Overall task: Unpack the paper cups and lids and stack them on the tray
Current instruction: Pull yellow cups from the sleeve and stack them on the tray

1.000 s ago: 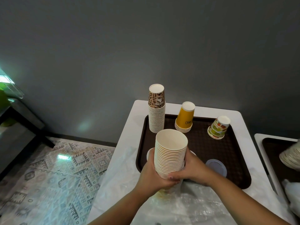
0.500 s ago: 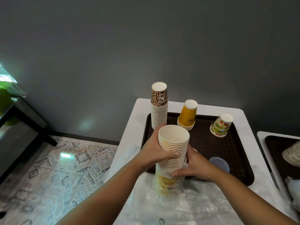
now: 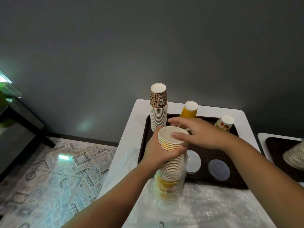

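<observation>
Since half a second ago, the right hand has let go of the lower part of the cup stack and risen to its top. Its fingers are now spread and relaxed, with the thumb resting across the open mouth of the top cup and the other fingers reaching past the rim.

Nearest the viewer, clear plastic wrap lies crumpled on the white table. The bottom of the stack stands in it, with a sleeve of wrap around the lowest cups. Higher up, the left hand grips the stack just under its top few cups, fingers curled round the front. The stack stands mouth-up at the near left edge of the brown tray.

Right of the grip, two lids lie flat on the tray: a white lid just beside the stack and a bluish lid further right.

Beyond the grip, three upside-down stacks stand along the tray's far side: a tall leopard stack, a yellow stack partly behind the right hand, and a short printed stack.

Far right, a second tray holds more cups, cut off by the frame.
</observation>
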